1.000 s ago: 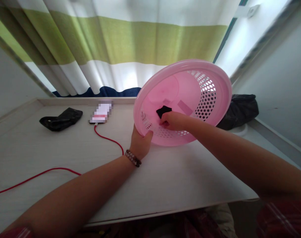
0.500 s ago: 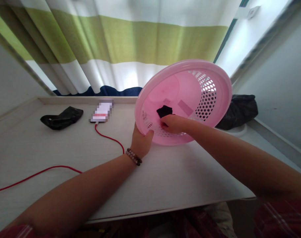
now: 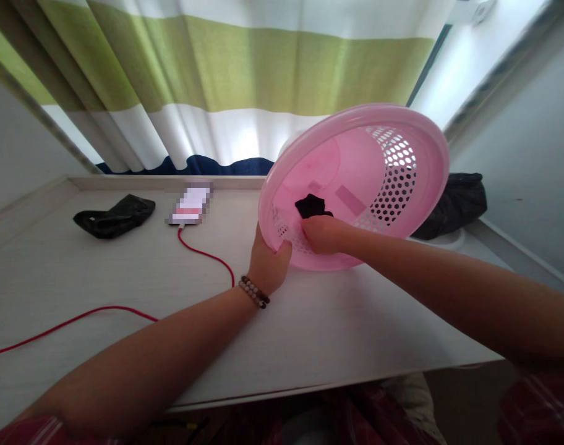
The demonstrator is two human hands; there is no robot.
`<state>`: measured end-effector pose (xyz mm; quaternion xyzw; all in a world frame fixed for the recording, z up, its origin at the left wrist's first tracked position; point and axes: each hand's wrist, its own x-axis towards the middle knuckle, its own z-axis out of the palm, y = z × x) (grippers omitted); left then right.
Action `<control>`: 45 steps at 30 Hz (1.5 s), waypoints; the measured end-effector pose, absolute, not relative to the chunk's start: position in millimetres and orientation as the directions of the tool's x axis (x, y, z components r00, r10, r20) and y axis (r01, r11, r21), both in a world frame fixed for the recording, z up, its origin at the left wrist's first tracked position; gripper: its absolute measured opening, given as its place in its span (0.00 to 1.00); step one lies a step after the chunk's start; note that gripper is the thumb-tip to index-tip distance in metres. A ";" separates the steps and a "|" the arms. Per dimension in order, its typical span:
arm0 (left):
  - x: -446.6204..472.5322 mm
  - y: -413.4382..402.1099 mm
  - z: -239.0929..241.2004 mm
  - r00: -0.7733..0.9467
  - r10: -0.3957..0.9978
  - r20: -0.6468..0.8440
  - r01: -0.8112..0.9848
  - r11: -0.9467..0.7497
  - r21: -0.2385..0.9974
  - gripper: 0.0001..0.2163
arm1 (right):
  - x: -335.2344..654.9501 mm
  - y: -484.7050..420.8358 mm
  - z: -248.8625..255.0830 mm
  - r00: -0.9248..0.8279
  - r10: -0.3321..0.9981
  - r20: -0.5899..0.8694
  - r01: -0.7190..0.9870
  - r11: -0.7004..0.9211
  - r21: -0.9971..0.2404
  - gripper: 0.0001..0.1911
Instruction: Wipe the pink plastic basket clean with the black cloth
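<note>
A pink plastic basket (image 3: 351, 111) with perforated sides is tilted so that its mouth faces me. My left hand (image 3: 270, 262) is closed on the lower left of its rim, thumb on the near side and the other fingers hidden behind. Inside the basket, my right hand (image 3: 326, 235) is closed in a bunched grip against the lower wall. A black cloth (image 3: 310, 205) shows just above its fingers, folded or crumpled. The fingertips are partly hidden, but the cloth appears to run into the grip.
A phone (image 3: 192, 204) with a lit, blurred screen lies on the white table (image 3: 208, 352), joined to a red cable (image 3: 212, 256). To its left is a black plastic bag (image 3: 117, 216). Another black bag (image 3: 461, 207) is behind the basket at right. A striped curtain (image 3: 245, 68) hangs behind.
The basket and both hands appear slightly farther right, and the view has shifted a little. Both grips look the same, with the black cloth still by my right hand.
</note>
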<state>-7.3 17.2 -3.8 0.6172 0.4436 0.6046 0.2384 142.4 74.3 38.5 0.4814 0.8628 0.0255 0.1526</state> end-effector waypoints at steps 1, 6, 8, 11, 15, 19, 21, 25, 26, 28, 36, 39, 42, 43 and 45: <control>-7.4 17.1 -3.8 -0.125 0.836 0.534 0.269 -0.490 0.829 0.33 | 141.5 73.7 37.6 -0.485 0.842 -0.239 0.825 0.530 0.195 0.19; -7.4 16.0 -3.3 -0.127 0.857 0.500 0.296 -0.448 0.844 0.30 | 136.0 73.4 38.0 -0.440 0.857 -0.267 0.839 0.499 0.217 0.20; -7.5 15.3 -2.5 -0.118 0.858 0.499 0.294 -0.450 0.843 0.29 | 133.5 75.3 41.4 -0.422 0.857 -0.296 0.842 0.492 0.221 0.18; -8.2 14.8 -1.8 -0.105 0.857 0.505 0.291 -0.459 0.840 0.28 | 130.0 78.9 48.1 -0.394 0.855 -0.337 0.849 0.479 0.222 0.15; -9.3 15.1 -2.9 -0.105 0.855 0.508 0.279 -0.465 0.840 0.29 | 129.9 82.4 55.0 -0.373 0.854 -0.363 0.860 0.465 0.210 0.15; -9.0 15.1 -5.4 -0.120 0.854 0.506 0.267 -0.463 0.845 0.32 | 137.3 82.9 59.1 -0.409 0.831 -0.377 0.852 0.495 0.167 0.16; -8.7 15.2 -6.8 -0.120 0.856 0.503 0.265 -0.461 0.847 0.32 | 140.5 81.6 60.6 -0.443 0.811 -0.382 0.837 0.527 0.149 0.17; -8.8 15.5 -9.0 -0.113 0.853 0.509 0.259 -0.469 0.844 0.32 | 140.8 78.3 61.9 -0.486 0.780 -0.395 0.803 0.576 0.150 0.18; -9.0 15.5 -9.2 -0.115 0.853 0.508 0.261 -0.468 0.844 0.32 | 140.1 77.8 61.8 -0.491 0.776 -0.396 0.798 0.583 0.153 0.18; -9.1 15.3 -9.1 -0.119 0.852 0.509 0.270 -0.466 0.843 0.32 | 139.4 77.6 61.2 -0.497 0.772 -0.395 0.794 0.589 0.151 0.17; -8.7 14.6 -8.9 -0.119 0.855 0.505 0.261 -0.464 0.847 0.31 | 148.6 82.8 47.9 -0.481 0.830 -0.280 0.857 0.513 0.048 0.16; -8.7 14.8 -8.2 -0.111 0.859 0.501 0.264 -0.460 0.848 0.30 | 148.2 84.4 37.2 -0.408 0.884 -0.228 0.908 0.418 -0.002 0.15; -8.8 14.9 -7.6 -0.104 0.856 0.507 0.272 -0.465 0.842 0.30 | 144.7 86.2 32.5 -0.336 0.922 -0.191 0.942 0.327 -0.081 0.14; -8.8 15.0 -7.8 -0.107 0.853 0.511 0.276 -0.468 0.840 0.31 | 144.0 86.5 33.7 -0.327 0.926 -0.189 0.944 0.309 -0.119 0.14; -8.8 15.3 -8.5 -0.116 0.850 0.515 0.280 -0.469 0.838 0.32 | 144.7 85.3 40.2 -0.332 0.921 -0.202 0.934 0.291 -0.207 0.13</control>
